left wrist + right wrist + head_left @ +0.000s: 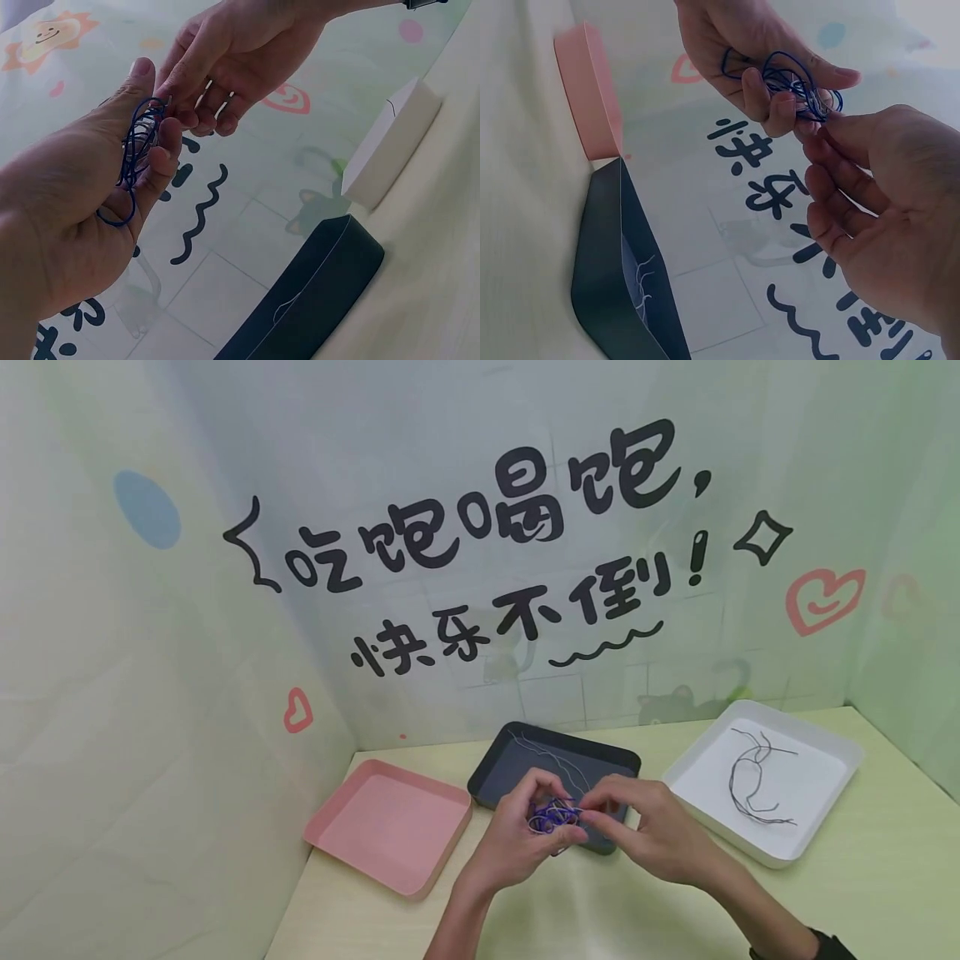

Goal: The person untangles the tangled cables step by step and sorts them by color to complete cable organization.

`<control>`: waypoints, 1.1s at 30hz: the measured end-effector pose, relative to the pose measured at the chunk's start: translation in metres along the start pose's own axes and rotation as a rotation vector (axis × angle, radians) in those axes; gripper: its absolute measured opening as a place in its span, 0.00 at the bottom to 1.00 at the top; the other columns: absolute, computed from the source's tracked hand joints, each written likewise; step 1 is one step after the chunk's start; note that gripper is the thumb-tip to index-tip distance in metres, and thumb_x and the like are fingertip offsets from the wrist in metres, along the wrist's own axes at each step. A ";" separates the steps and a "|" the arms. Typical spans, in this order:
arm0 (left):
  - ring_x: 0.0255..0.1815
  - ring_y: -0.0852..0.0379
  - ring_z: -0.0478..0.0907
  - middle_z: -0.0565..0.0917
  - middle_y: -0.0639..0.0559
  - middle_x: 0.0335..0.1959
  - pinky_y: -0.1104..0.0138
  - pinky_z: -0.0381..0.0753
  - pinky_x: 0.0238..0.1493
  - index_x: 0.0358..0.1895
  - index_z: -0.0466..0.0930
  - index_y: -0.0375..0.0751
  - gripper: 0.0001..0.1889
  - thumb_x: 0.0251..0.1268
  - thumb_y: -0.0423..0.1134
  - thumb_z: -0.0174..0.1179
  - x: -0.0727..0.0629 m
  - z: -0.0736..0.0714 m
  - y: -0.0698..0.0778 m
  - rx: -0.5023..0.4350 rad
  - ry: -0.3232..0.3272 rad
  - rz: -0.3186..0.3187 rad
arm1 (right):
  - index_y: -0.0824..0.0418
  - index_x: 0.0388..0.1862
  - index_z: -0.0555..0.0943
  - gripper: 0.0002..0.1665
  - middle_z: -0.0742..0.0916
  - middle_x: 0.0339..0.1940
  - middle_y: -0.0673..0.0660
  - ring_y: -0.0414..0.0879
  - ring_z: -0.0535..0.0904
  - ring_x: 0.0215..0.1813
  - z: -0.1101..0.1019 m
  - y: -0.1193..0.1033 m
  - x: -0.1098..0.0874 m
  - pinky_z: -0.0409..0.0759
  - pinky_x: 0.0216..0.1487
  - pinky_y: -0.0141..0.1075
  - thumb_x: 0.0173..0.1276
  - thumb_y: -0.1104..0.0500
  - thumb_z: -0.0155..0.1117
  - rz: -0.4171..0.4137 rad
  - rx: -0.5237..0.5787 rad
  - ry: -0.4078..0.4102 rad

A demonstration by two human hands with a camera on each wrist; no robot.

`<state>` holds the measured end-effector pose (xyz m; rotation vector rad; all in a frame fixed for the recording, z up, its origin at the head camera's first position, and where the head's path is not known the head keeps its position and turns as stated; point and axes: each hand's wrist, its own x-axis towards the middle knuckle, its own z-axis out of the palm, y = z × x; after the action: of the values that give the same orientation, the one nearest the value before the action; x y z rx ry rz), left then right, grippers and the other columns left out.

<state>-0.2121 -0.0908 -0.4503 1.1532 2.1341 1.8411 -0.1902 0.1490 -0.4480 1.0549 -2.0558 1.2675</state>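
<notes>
My left hand (517, 835) grips a tangled bundle of blue and whitish cords (553, 817), its fingers curled round the loops. At the bundle's right side, my right hand (656, 827) pinches a bit of cord between thumb and forefinger. In the left wrist view, blue loops (135, 154) show between the left thumb and fingers, and one hangs below. The right wrist view has the right fingertips (829, 133) against the edge of the tangle. Both hands are in the air over the front of a dark grey tray (491, 777), which holds thin whitish strands (558, 757).
To the left on the pale wooden table (562, 918) lies a pink tray (390, 827). A white tray (813, 785) stands at the right, with several thin dark strands (735, 785) in it. Behind the table hangs a printed curtain (465, 693); another side of it runs along the left.
</notes>
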 end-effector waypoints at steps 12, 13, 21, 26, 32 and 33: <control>0.35 0.69 0.83 0.89 0.30 0.45 0.74 0.84 0.33 0.62 0.76 0.38 0.12 0.85 0.33 0.64 0.000 0.000 0.002 0.049 0.043 0.034 | 0.47 0.40 0.91 0.20 0.89 0.32 0.40 0.34 0.81 0.34 -0.005 0.003 0.000 0.80 0.38 0.28 0.68 0.75 0.78 0.087 0.004 0.108; 0.36 0.69 0.83 0.89 0.31 0.46 0.74 0.84 0.34 0.63 0.77 0.38 0.13 0.85 0.33 0.65 0.000 -0.001 0.002 0.063 0.048 0.036 | 0.47 0.40 0.91 0.20 0.89 0.31 0.41 0.34 0.80 0.34 -0.005 0.003 0.000 0.79 0.38 0.28 0.68 0.75 0.78 0.095 -0.002 0.120; 0.32 0.68 0.81 0.88 0.32 0.45 0.72 0.86 0.31 0.61 0.81 0.35 0.12 0.83 0.32 0.67 -0.002 -0.007 0.006 0.070 0.076 -0.007 | 0.45 0.37 0.91 0.20 0.89 0.29 0.45 0.36 0.80 0.32 -0.013 0.001 -0.001 0.75 0.32 0.31 0.70 0.73 0.77 0.238 -0.024 0.226; 0.30 0.67 0.82 0.88 0.35 0.42 0.70 0.87 0.30 0.56 0.84 0.42 0.08 0.81 0.35 0.69 -0.004 -0.013 0.006 0.105 0.131 -0.039 | 0.52 0.37 0.90 0.16 0.91 0.32 0.47 0.35 0.85 0.34 -0.022 0.002 -0.001 0.81 0.39 0.26 0.72 0.74 0.75 0.311 0.016 0.272; 0.29 0.65 0.82 0.89 0.36 0.40 0.71 0.86 0.30 0.54 0.86 0.43 0.07 0.80 0.35 0.71 -0.008 -0.023 0.005 0.112 0.171 -0.055 | 0.60 0.36 0.88 0.13 0.91 0.33 0.44 0.35 0.85 0.36 -0.035 0.004 -0.001 0.85 0.48 0.21 0.72 0.78 0.72 0.331 0.081 0.312; 0.29 0.65 0.82 0.89 0.36 0.40 0.71 0.86 0.30 0.54 0.86 0.42 0.07 0.80 0.34 0.71 -0.008 -0.024 0.005 0.113 0.172 -0.050 | 0.61 0.36 0.88 0.13 0.91 0.32 0.43 0.35 0.85 0.36 -0.037 0.004 -0.001 0.85 0.48 0.21 0.72 0.78 0.72 0.327 0.088 0.305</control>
<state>-0.2164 -0.1151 -0.4432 0.9836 2.3639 1.8833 -0.1922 0.1837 -0.4350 0.5276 -1.9994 1.5817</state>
